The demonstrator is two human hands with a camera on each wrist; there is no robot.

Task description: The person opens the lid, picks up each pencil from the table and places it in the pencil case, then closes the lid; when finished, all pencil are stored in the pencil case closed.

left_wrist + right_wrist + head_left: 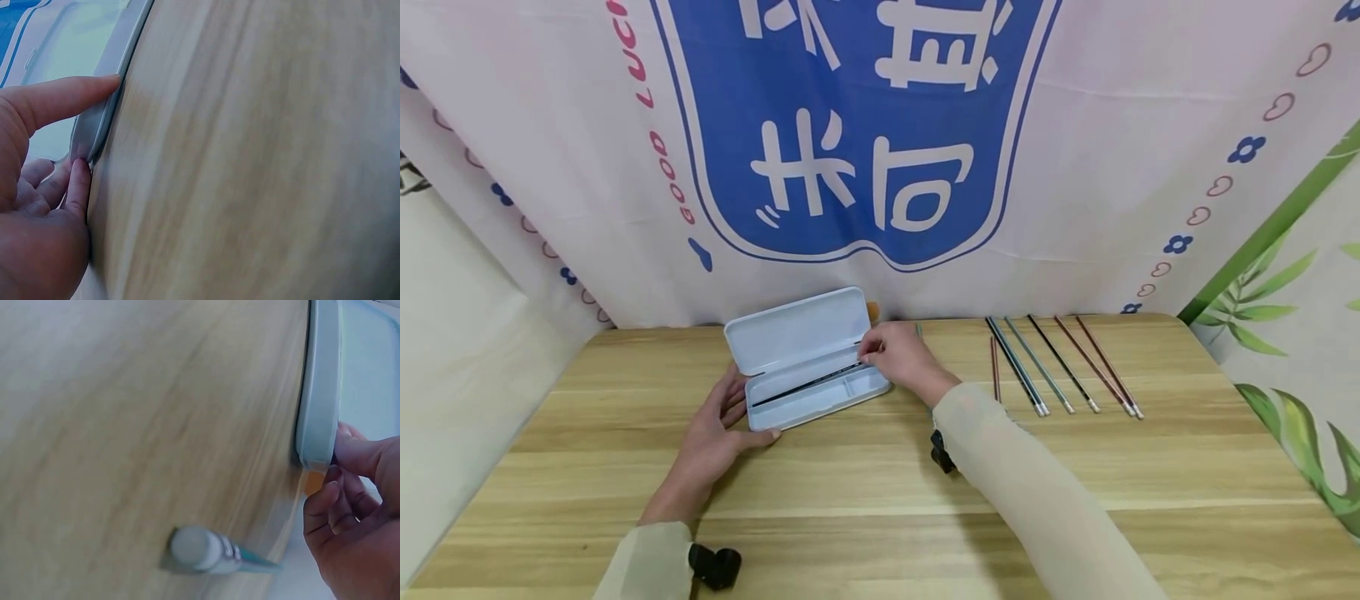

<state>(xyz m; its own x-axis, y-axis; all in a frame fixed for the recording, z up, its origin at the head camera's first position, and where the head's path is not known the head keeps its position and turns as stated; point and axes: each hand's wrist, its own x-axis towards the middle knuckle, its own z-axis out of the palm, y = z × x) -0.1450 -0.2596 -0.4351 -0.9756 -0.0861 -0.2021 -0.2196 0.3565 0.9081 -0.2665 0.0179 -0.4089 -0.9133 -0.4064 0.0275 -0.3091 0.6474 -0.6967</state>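
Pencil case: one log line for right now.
pencil case: lid open | left grip: touching case's left end | right grip: pinching black pencil | loose pencils: on table

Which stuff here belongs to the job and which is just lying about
Part of the job:
dark pencil, pinched by the right hand
open case, touched by the left hand
loose pencils, probably

Apparently not:
printed curtain
orange thing behind case, mostly hidden

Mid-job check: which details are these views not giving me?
- Black pencil's right-hand end: head view, covered by the right hand.
- Any print on that pencil: head view, too small to read.
- Teal pencil's middle: head view, behind the right hand and wrist.
- Red pencil's near end: head view, hidden at the right sleeve.
- Orange thing: head view, partly behind the lid.
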